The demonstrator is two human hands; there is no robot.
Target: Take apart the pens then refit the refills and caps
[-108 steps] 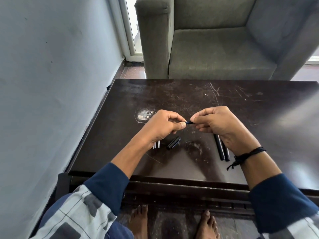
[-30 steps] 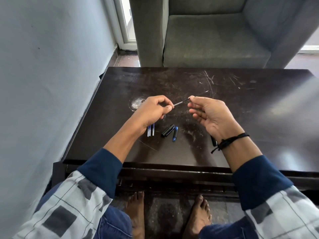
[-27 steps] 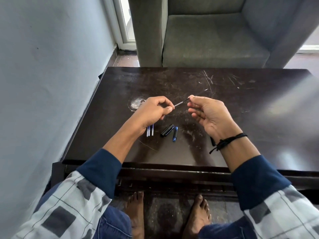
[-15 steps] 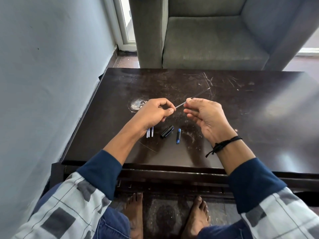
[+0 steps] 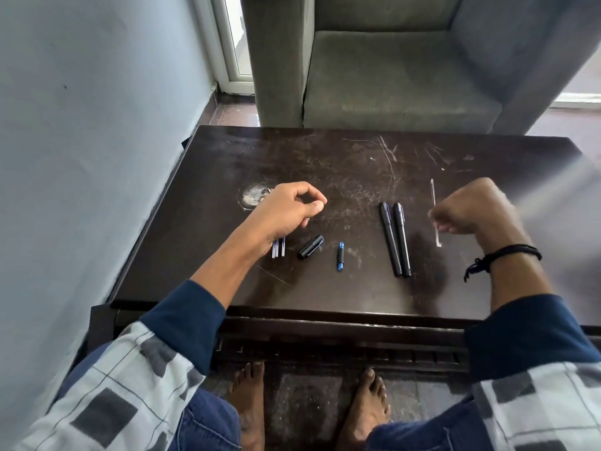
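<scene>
My left hand point(image 5: 289, 209) hovers over the left part of the dark table point(image 5: 325, 164), fingers curled into a pinch with nothing visible in it. Under its wrist lie thin clear refills point(image 5: 278, 250). To their right lie a black cap point(image 5: 310, 246) and a small black piece with blue ends point(image 5: 340, 256). Two black pen barrels point(image 5: 395, 239) lie side by side in the middle. My right hand point(image 5: 468, 206), blurred, is at the right, pinching a thin pale refill point(image 5: 435, 203) that points away from me, low over the table.
A grey armchair point(image 5: 390, 76) stands just beyond the table's far edge. A pale wall point(image 5: 81, 157) runs close along the left side. A round worn patch point(image 5: 253, 195) marks the tabletop by my left hand. My bare feet point(image 5: 309, 408) are under the near edge.
My hands have drawn apart. The right hand has swung to the right with the refill, uncovering the two pen barrels. The left hand no longer holds the refill's end.
</scene>
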